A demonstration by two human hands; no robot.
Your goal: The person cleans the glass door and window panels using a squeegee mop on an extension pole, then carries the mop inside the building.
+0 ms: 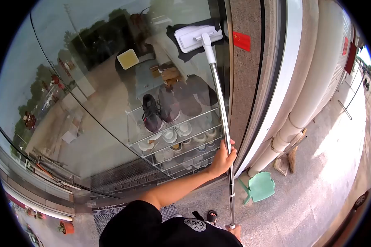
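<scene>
A flat mop with a white head (193, 38) and a long metal pole (221, 96) is raised against the glass door (107, 103). A dark cloth (185, 54) sticks out around the head, between it and the glass, near the right frame. My left hand (223, 158) is closed around the middle of the pole. Lower down, at the pole's bottom end, my right hand (235, 230) grips it, partly cut off by the frame's edge. The pole runs steeply upward, leaning slightly left.
Behind the glass stands a shoe rack (177, 142) with several shoes. A green plastic stool (261, 187) is on the floor at right, near a white drainpipe (290, 127). A patterned mat (107, 220) lies by the door. A potted plant (66, 227) stands at lower left.
</scene>
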